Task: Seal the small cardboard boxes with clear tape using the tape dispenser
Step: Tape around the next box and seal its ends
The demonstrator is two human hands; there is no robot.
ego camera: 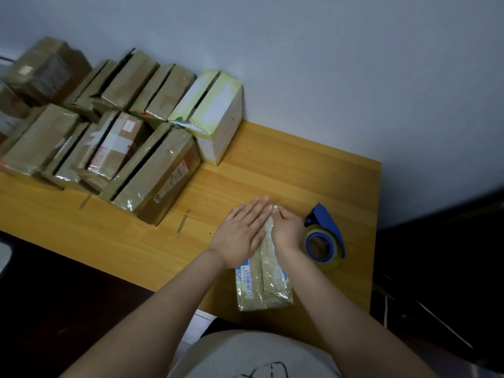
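Note:
A small cardboard box (263, 282) wrapped in glossy clear tape lies on the wooden table (136, 230) near its front edge, a barcode label on its left flap. My left hand (242, 233) lies flat on the box's far left half, fingers straight. My right hand (287, 230) rests on the far right half, fingers bent down over the box's far end. The blue tape dispenser (324, 237) with a roll of clear tape sits on the table just right of my right hand, untouched.
Several brown taped boxes (152, 173) stand in rows at the table's back left, most with open top slits. A white box (215, 113) stands against the wall. The table's right edge lies just beyond the dispenser, with dark furniture (441, 268) to the right.

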